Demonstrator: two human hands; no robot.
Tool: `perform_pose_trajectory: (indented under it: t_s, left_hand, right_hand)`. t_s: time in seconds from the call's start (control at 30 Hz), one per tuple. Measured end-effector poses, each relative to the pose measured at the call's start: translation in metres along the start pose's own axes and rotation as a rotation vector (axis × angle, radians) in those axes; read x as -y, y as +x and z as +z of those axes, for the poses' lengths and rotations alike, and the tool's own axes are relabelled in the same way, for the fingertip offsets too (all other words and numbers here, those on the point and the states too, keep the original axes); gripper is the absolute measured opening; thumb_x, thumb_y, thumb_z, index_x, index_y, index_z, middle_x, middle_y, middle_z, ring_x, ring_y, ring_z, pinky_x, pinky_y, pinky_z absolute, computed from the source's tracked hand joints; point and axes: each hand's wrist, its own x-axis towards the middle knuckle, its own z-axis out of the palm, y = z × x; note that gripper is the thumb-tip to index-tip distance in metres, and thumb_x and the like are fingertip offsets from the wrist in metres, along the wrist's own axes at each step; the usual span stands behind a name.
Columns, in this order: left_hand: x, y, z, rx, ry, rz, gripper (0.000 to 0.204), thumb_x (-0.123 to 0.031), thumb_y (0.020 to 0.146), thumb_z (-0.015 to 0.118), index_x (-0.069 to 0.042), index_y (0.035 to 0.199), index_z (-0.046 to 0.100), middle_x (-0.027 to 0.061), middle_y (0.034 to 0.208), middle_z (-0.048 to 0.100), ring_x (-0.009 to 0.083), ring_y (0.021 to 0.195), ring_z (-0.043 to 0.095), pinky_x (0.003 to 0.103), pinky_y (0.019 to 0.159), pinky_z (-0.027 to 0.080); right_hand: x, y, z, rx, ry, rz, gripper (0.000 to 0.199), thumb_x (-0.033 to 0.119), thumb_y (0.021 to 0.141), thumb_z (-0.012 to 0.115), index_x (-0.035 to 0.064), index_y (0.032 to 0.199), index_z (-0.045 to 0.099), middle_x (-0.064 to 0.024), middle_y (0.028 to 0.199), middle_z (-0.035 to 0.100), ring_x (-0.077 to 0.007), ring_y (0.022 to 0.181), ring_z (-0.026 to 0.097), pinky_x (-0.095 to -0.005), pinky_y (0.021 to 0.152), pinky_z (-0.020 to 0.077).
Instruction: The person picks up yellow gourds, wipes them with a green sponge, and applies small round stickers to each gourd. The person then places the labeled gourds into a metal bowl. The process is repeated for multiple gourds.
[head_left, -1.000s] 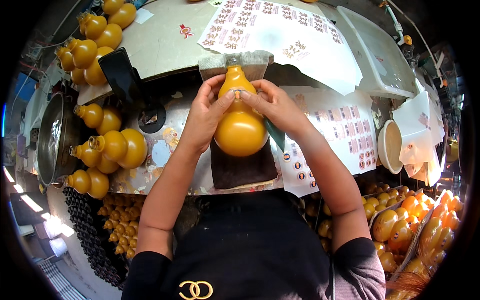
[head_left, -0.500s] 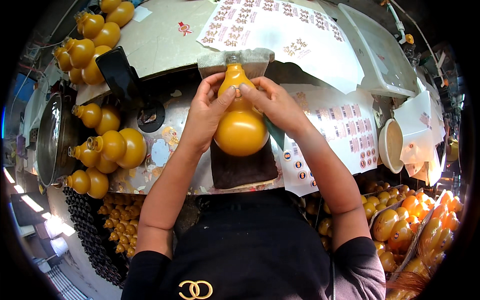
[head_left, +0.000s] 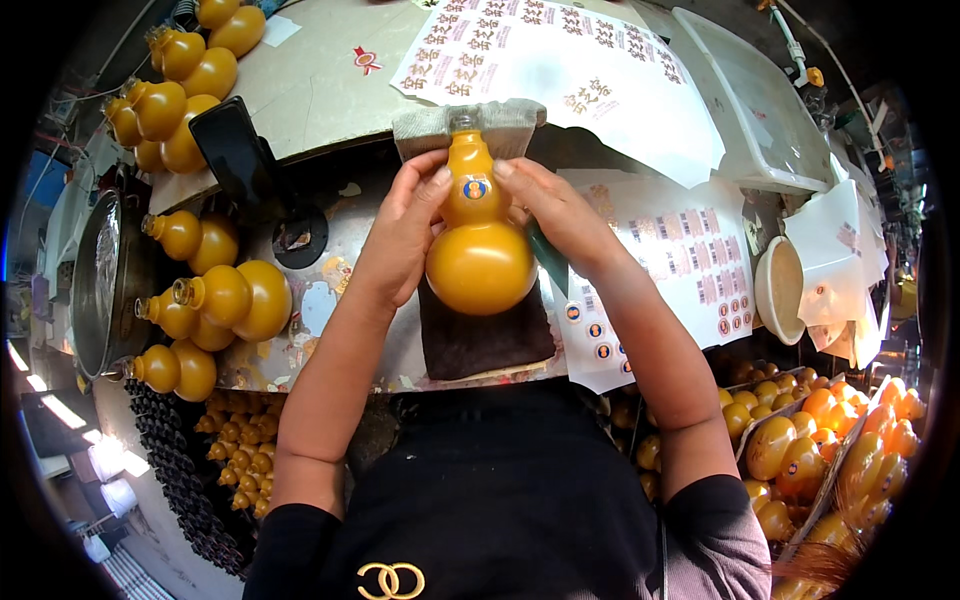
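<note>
A gourd-shaped yellow bottle lies in front of me, its clear glass neck pointing away and resting on a folded grey cloth. On its upper bulb is a small round blue and orange sticker. My left hand grips the bottle's left side, thumb near the neck. From the right, my right hand holds the same bulb, thumb just beside the sticker. A green flat piece shows below my right hand, partly hidden by it. Under the bottle's round base is a dark cloth.
Sticker sheets lie to the right and at the back. Several more gourd bottles stand left, near a phone on a stand. A pale bowl and a clear plastic bin are at right. Filled crates sit below.
My thumbs have drawn apart from the middle of the upper bulb, uncovering the round sticker. Both hands still hold the bottle, which has stayed in about the same place.
</note>
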Motion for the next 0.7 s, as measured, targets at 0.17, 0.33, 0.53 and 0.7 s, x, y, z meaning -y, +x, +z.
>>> perform_pose_trajectory:
  t_s: [0.17, 0.33, 0.53, 0.7]
  left_hand:
    - [0.009, 0.005, 0.001, -0.02, 0.133, 0.078, 0.048, -0.024, 0.093, 0.063, 0.001, 0.129, 0.043, 0.0083, 0.113, 0.057, 0.0114, 0.103, 0.056, 0.025, 0.089, 0.047]
    - [0.012, 0.005, 0.0, -0.026, 0.078, 0.068, 0.046, -0.023, 0.094, 0.062, 0.001, 0.129, 0.043, 0.0083, 0.112, 0.058, 0.0112, 0.1, 0.058, 0.025, 0.087, 0.048]
    - [0.013, 0.004, -0.004, 0.005, -0.014, 0.044, 0.044, -0.021, 0.095, 0.06, -0.001, 0.13, 0.043, 0.0084, 0.113, 0.058, 0.0117, 0.101, 0.058, 0.025, 0.087, 0.048]
    - [0.011, 0.004, -0.008, 0.017, 0.103, 0.031, 0.051, -0.024, 0.095, 0.061, 0.0, 0.134, 0.04, 0.0097, 0.119, 0.055, 0.0138, 0.107, 0.056, 0.026, 0.091, 0.046]
  right_hand:
    - [0.003, 0.001, 0.008, -0.049, -0.211, 0.027, 0.058, 0.053, 0.088, 0.061, -0.0013, 0.106, 0.059, -0.0079, 0.09, 0.062, -0.0109, 0.082, 0.057, -0.0244, 0.074, 0.0454]
    - [0.0, 0.001, 0.004, -0.04, -0.193, 0.03, 0.058, 0.054, 0.088, 0.06, -0.0011, 0.106, 0.059, -0.0082, 0.09, 0.062, -0.0117, 0.084, 0.057, -0.025, 0.076, 0.0457]
    - [-0.001, 0.001, 0.003, -0.02, -0.156, 0.01, 0.054, 0.052, 0.091, 0.057, 0.0, 0.107, 0.059, -0.0072, 0.093, 0.061, -0.0115, 0.085, 0.056, -0.0249, 0.078, 0.0449]
    - [-0.007, 0.001, 0.002, -0.032, -0.176, -0.052, 0.054, 0.051, 0.091, 0.058, 0.0, 0.107, 0.058, -0.0053, 0.087, 0.059, -0.0102, 0.079, 0.054, -0.024, 0.072, 0.044]
